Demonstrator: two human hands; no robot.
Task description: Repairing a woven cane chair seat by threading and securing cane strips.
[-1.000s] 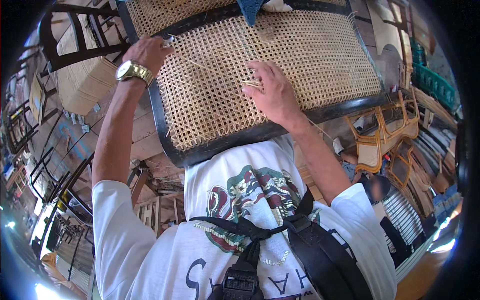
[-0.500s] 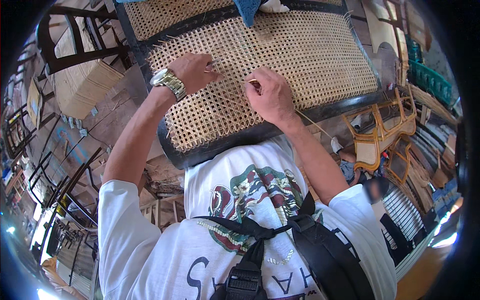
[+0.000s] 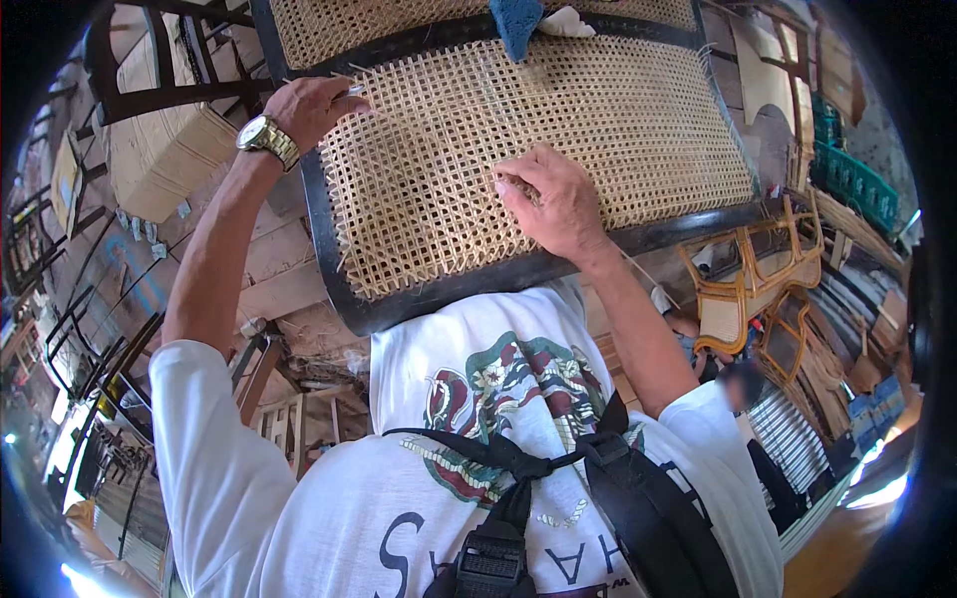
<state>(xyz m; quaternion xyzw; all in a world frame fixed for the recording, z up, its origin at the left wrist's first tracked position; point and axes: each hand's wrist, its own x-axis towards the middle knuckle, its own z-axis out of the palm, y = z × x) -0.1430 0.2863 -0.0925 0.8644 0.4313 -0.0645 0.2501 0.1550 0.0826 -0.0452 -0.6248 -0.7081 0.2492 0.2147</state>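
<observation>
A woven cane panel [image 3: 449, 149] is set in a black curved frame [image 3: 478, 305] right in front of my body. My left hand [image 3: 307, 110] is over the panel's far left edge, beside the frame. Its fingers are pinched together on a small, pale, shiny thing that I cannot make out. Over the middle of the weave my right hand [image 3: 555, 199] is closed, thumb against the curled fingers. A thin cane strand [image 3: 648, 277] trails out from behind its wrist; the held part is mostly hidden in the fingers.
A blue cloth [image 3: 516, 28] and a crumpled white piece [image 3: 566, 22] lie on the frame's far part. At the left stand a cardboard box [image 3: 171, 149] and dark chair frames [image 3: 159, 98]. Yellow-brown chairs [image 3: 743, 284], a person [image 3: 743, 384] and a green crate [image 3: 852, 174] are at the right.
My left hand has moved left and away from me, from the weave to the panel's left edge. My right hand has shifted slightly right and nearer to me, still closed.
</observation>
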